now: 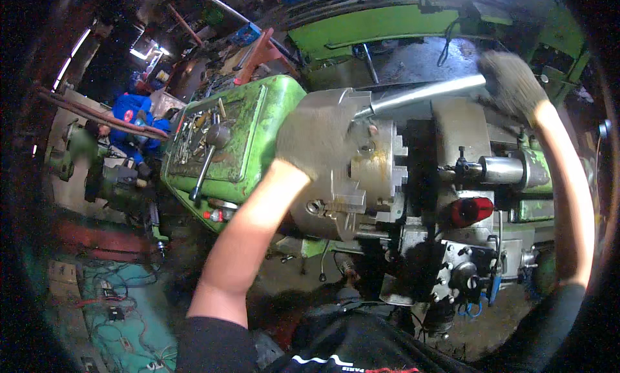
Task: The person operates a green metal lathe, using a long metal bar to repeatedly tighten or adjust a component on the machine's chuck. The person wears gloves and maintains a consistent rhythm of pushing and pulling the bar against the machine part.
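Observation:
My right hand [513,82], in a dark work glove, is closed around the far right end of a long steel pipe [426,95]. The pipe slopes down leftward to the top of a large lathe chuck [326,208]. My left hand [310,137], gloved too, lies against the upper part of that chuck, close to the pipe's lower end; its fingers blur into the grey metal. Projecting from the chuck's right face is a stepped, toothed round metal part [374,163], stained brown. Whatever joins the pipe to the chuck is partly hidden.
Left of the chuck, the green headstock [268,115] carries loose small metal parts and a lever [205,170]. A tool post [462,270], a red object [471,210] and the tailstock spindle [504,170] stand to the right. A person in blue [132,111] crouches far left.

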Action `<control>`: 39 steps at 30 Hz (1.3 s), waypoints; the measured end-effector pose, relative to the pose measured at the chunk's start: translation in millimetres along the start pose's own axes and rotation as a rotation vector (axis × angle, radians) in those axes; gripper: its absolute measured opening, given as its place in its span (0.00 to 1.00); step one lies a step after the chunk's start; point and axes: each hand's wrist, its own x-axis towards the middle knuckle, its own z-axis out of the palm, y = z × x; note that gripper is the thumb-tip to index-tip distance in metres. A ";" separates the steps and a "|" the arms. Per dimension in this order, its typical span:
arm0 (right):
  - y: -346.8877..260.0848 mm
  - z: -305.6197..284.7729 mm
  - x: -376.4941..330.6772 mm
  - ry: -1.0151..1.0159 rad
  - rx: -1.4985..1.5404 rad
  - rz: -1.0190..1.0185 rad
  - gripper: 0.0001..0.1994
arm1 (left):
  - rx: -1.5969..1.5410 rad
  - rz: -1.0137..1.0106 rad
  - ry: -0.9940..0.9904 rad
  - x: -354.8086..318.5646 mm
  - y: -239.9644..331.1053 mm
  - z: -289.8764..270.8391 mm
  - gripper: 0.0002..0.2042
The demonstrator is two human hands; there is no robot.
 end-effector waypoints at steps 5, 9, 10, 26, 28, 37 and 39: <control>-91.7 -65.3 -122.7 0.192 0.024 0.106 0.26 | -0.003 0.128 -0.091 48.3 -47.4 21.6 0.26; -96.5 -62.5 -94.5 -0.068 -0.085 0.322 0.20 | -0.120 -0.052 -0.062 40.9 -27.4 14.2 0.26; -71.2 -39.3 -99.3 -0.067 -0.121 0.332 0.19 | -0.116 -0.062 -0.053 38.9 -12.1 12.3 0.25; -8.4 0.8 22.7 -0.135 -0.014 0.121 0.09 | 0.452 -0.055 -0.111 2.7 16.0 15.1 0.13; -10.8 -2.2 -0.3 -0.090 0.108 0.109 0.08 | 0.370 0.041 -0.050 4.6 -3.8 19.2 0.17; 13.8 3.0 -46.4 0.084 0.251 0.033 0.13 | 0.179 -0.274 -0.167 25.5 -14.2 9.4 0.28; 2.7 -6.7 -47.7 -0.011 0.190 0.123 0.12 | 0.111 -0.365 -0.173 21.8 -8.7 5.5 0.27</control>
